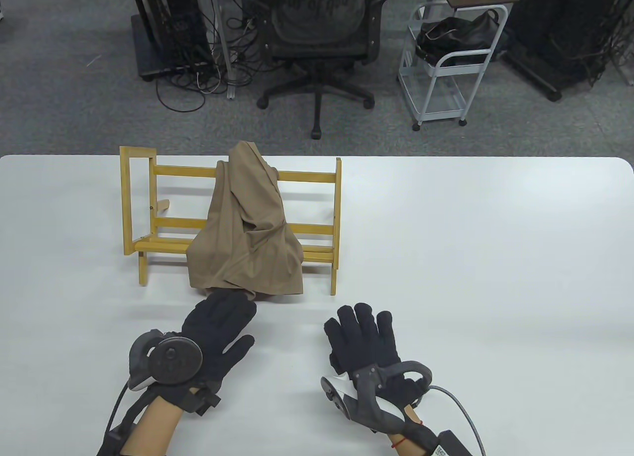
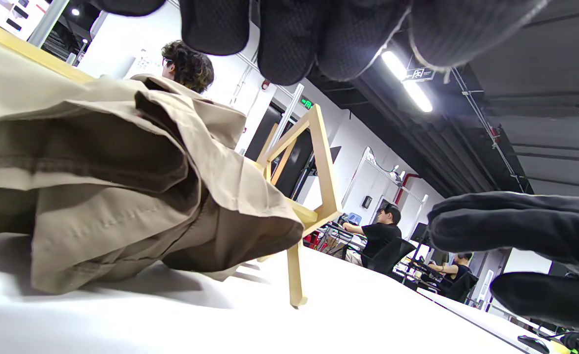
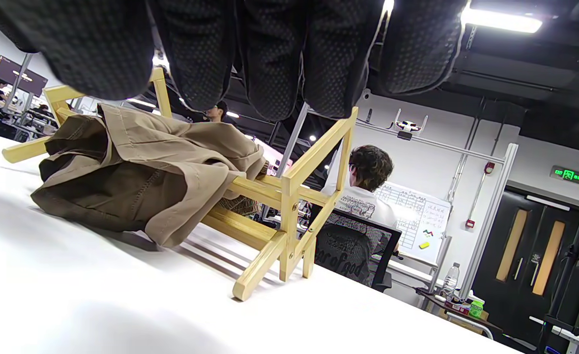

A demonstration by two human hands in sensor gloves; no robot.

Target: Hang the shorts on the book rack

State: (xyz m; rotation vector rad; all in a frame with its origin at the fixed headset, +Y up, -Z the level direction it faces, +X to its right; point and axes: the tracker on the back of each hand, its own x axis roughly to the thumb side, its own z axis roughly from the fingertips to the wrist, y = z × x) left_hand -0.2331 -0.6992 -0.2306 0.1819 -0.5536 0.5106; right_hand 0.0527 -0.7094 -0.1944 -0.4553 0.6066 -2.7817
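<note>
From my table view, the khaki shorts cover the middle of the wooden book rack, so I cannot see the rails behind them; their top sits bunched over the upper rail and the hem spills onto the white table in front. My left hand lies flat with fingers extended, fingertips right at the hem, though I can't tell whether they touch it. My right hand rests spread, apart from the cloth and holding nothing. In my left wrist view the fingers are cut off at the top edge, and the shorts loom large, creased and folded, their lower edge lying on the tabletop, hiding most of the rack. In my right wrist view the fingers hang in from above, blocking part of the rack; the shorts droop in rumpled folds across its slats.
</note>
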